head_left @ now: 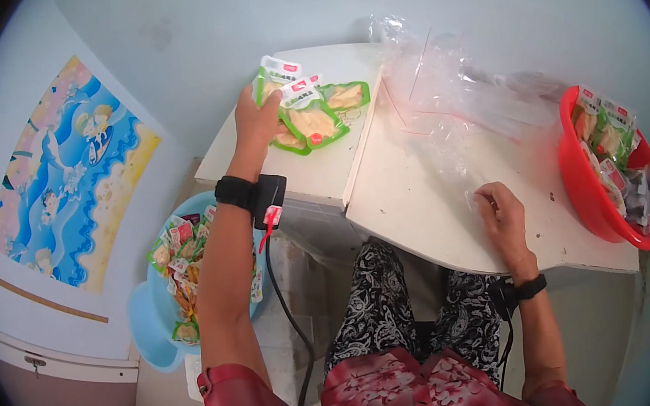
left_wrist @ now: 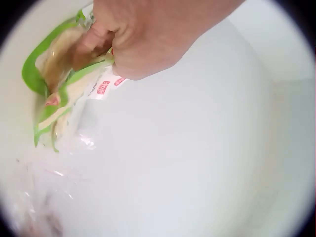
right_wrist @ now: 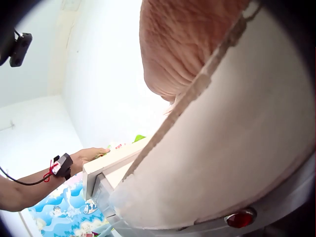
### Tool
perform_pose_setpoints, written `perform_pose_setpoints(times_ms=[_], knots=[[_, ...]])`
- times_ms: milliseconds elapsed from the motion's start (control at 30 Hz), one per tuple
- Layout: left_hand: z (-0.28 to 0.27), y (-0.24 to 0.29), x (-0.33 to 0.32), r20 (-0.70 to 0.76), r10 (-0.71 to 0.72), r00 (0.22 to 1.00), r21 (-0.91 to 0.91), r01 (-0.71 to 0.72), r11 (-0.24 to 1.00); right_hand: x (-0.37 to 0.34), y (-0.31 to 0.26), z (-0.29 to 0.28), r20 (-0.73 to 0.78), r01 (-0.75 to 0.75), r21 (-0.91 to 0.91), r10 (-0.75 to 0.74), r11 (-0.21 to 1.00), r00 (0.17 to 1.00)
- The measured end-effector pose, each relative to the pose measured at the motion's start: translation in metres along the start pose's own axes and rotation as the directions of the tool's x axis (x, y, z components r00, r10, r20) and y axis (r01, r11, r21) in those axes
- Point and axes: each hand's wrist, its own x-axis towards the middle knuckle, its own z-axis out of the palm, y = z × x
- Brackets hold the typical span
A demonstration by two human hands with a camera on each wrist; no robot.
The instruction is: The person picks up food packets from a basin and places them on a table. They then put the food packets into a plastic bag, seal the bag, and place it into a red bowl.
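- Head view: the green-edged packets (head_left: pixel 314 121) lie in a small overlapping pile on the left part of the white surface (head_left: pixel 420 192). The left hand (head_left: pixel 256 122) is on their near-left side and touches them.
- Head view: the right hand (head_left: pixel 503 219) is well apart from the packets, near the front edge of the surface. Its fingers are bent inward, close to the clear plastic bags (head_left: pixel 439 82); I cannot tell whether they pinch the film. The red basin (head_left: pixel 582 186), with more packets inside, stands to the right of this hand.
- Left wrist view: the left hand pinches the packets with curled fingers, and the fingertips lie over a transparent front. Green borders and white printed ends come out beside the hand.
- Left wrist view: I judge that each packet is light and soft, with smooth plastic which can slip. The pale pieces inside could be squashed by a strong grip, so the flat border or the white end seems the better place to take hold.
- Right wrist view: only the lower side of the right hand appears, over the edge of the surface; its fingertips are hidden. Far from it, the left hand is at the packets, which are mostly hidden here.
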Motion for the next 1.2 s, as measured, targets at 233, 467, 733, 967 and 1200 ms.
perform_pose_setpoints(times_ms=[233, 467, 733, 967, 1200], knots=[[-0.061, -0.036, 0.018, 0.001, 0.232, 0.973, 0.458, -0.207, 0.865, -0.001, -0.002, -0.001, 0.003, 0.000, 0.026, 0.000, 1.000, 1.000], [-0.235, -0.086, -0.071, -0.405, 0.094, 0.910, 0.214, -0.006, 0.977, -0.004, 0.005, -0.003, 0.093, -0.012, 0.048, 0.007, 0.999, 0.996], [-0.433, -0.181, -0.167, -0.621, -0.212, 0.755, 0.245, 0.444, 0.862, -0.005, -0.002, 0.001, 0.092, -0.091, 0.004, 0.090, 0.996, 0.992], [-0.422, -0.234, -0.164, -0.631, -0.299, 0.716, 0.177, 0.508, 0.843, -0.003, -0.005, 0.004, 0.053, -0.064, -0.122, 0.071, 0.990, 0.996], [-0.427, -0.287, -0.105, -0.426, 0.272, 0.863, 0.823, 0.245, 0.512, -0.003, -0.009, 0.007, 0.045, -0.110, -0.138, 0.118, 0.984, 0.992]])
